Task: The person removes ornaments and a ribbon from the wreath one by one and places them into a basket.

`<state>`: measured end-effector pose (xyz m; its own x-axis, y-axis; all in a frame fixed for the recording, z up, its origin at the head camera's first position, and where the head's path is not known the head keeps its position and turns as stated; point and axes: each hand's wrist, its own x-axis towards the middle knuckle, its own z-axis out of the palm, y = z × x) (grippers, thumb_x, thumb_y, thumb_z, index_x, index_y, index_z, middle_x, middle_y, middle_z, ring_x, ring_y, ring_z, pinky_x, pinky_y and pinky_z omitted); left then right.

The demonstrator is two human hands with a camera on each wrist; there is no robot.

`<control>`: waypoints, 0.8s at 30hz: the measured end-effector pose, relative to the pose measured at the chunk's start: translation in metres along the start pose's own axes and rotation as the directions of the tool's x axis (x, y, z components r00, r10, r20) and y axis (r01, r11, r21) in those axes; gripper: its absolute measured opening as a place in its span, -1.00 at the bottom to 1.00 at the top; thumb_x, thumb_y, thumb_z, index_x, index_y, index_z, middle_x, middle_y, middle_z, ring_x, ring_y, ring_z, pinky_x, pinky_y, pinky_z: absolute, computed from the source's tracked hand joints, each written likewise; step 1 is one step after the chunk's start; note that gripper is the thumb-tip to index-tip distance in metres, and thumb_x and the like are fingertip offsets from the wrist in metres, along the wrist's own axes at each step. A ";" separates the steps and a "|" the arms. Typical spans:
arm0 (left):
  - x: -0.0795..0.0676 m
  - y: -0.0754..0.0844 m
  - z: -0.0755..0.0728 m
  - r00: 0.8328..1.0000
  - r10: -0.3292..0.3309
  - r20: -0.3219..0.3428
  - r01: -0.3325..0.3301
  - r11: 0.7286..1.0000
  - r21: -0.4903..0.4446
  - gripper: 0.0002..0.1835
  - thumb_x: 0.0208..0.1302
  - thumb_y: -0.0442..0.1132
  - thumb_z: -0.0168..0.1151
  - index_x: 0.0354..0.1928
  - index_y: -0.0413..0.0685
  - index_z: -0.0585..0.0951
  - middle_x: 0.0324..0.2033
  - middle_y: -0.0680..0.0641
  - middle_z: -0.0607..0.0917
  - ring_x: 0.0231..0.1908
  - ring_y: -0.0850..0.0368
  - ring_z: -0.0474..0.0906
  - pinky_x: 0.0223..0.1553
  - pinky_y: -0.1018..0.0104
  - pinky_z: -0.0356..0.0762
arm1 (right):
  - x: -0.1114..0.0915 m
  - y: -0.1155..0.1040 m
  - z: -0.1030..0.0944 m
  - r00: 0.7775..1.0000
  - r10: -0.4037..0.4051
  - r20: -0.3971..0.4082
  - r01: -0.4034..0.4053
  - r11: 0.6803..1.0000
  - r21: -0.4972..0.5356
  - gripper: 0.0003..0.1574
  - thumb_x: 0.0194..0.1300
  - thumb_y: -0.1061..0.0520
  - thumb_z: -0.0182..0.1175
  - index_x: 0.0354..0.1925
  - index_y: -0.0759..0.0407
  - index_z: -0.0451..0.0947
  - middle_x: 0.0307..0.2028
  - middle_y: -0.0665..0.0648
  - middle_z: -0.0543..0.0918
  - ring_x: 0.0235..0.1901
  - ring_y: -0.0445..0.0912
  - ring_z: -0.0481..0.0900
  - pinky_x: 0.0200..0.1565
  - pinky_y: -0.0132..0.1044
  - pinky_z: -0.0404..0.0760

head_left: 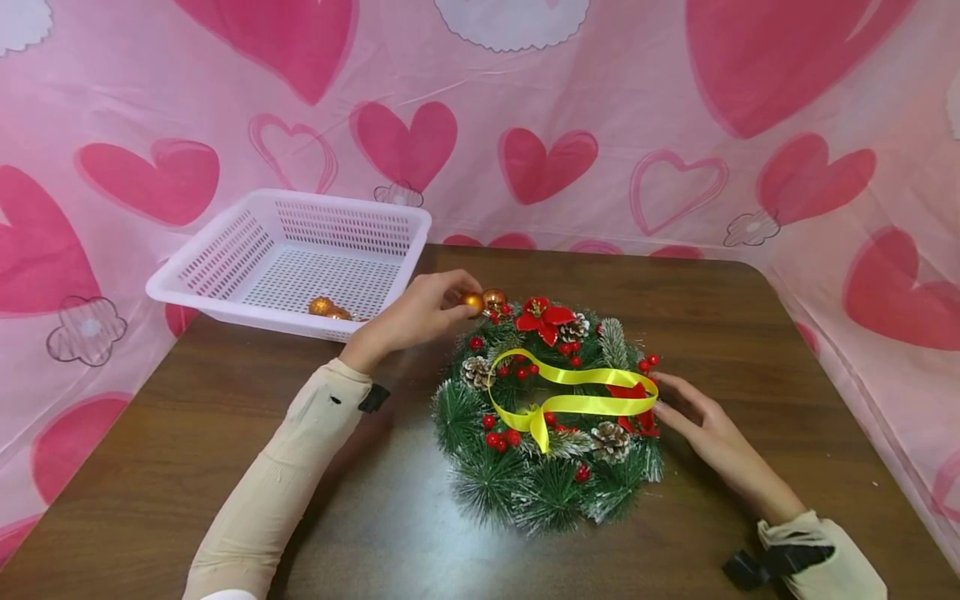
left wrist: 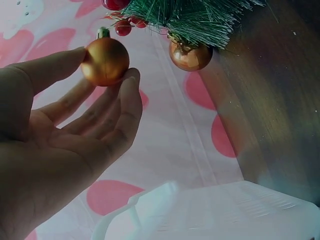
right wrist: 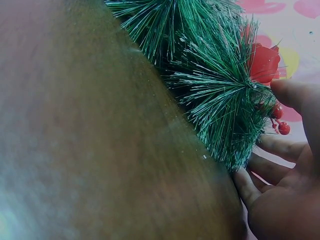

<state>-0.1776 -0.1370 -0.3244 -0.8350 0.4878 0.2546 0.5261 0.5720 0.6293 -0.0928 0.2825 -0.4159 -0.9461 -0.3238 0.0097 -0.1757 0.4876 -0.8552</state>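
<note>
A small gold Christmas ball [head_left: 472, 302] is pinched between the thumb and fingertips of my left hand [head_left: 420, 315]; its cap points up in the left wrist view. Just beyond it, another shiny copper-gold ball [left wrist: 191, 55] hangs at the edge of the green wreath [head_left: 491, 492]. The wreath lies on the table, decorated with red poinsettias [head_left: 543, 318], red berries and frosted pine cones [head_left: 611, 442]. A yellow ribbon loop [head_left: 577, 406] lies across it. My right hand [head_left: 701, 421] holds the wreath's right edge, thumb near a red flower, some fingers hidden by needles.
A white plastic basket [head_left: 255, 319] stands at the back left of the wooden table [head_left: 390, 533], with a few gold balls [head_left: 322, 307] near its front side. A pink heart-printed cloth [head_left: 472, 92] hangs behind the table and along its sides.
</note>
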 end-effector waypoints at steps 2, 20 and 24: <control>0.001 -0.001 0.000 1.000 -0.008 -0.010 0.008 1.000 -0.005 -0.73 0.35 -0.29 0.29 0.03 -0.25 0.60 -0.14 -0.12 0.72 -0.14 0.03 0.66 -0.02 0.12 0.62 | 0.000 0.000 0.000 1.000 0.002 0.001 -0.002 1.000 0.000 -0.38 0.52 0.03 0.07 0.44 0.14 0.26 0.35 0.26 0.36 0.19 -0.47 0.29 0.06 -0.66 0.34; 0.000 -0.001 -0.011 0.996 -0.024 -0.089 0.019 0.998 -0.058 -0.74 0.35 -0.31 0.29 0.02 -0.25 0.59 -0.12 -0.12 0.71 -0.09 0.03 0.65 -0.01 0.14 0.61 | -0.001 -0.002 -0.001 1.000 0.008 0.008 -0.008 1.000 -0.019 -0.38 0.52 0.02 0.07 0.45 0.10 0.25 0.36 0.23 0.36 0.21 -0.47 0.27 0.06 -0.67 0.32; -0.003 0.002 -0.016 0.994 -0.040 -0.106 0.031 0.996 -0.083 -0.73 0.34 -0.32 0.29 0.03 -0.26 0.59 -0.11 -0.13 0.71 -0.08 0.02 0.65 -0.01 0.14 0.61 | 0.000 -0.001 -0.001 1.000 0.005 0.008 -0.004 1.000 -0.014 -0.38 0.52 0.03 0.07 0.45 0.10 0.25 0.36 0.23 0.36 0.21 -0.47 0.28 0.06 -0.66 0.32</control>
<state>-0.1772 -0.1481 -0.3118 -0.8677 0.3921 0.3055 0.4845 0.5303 0.6957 -0.0922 0.2824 -0.4144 -0.9447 -0.3280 0.0017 -0.1752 0.5003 -0.8479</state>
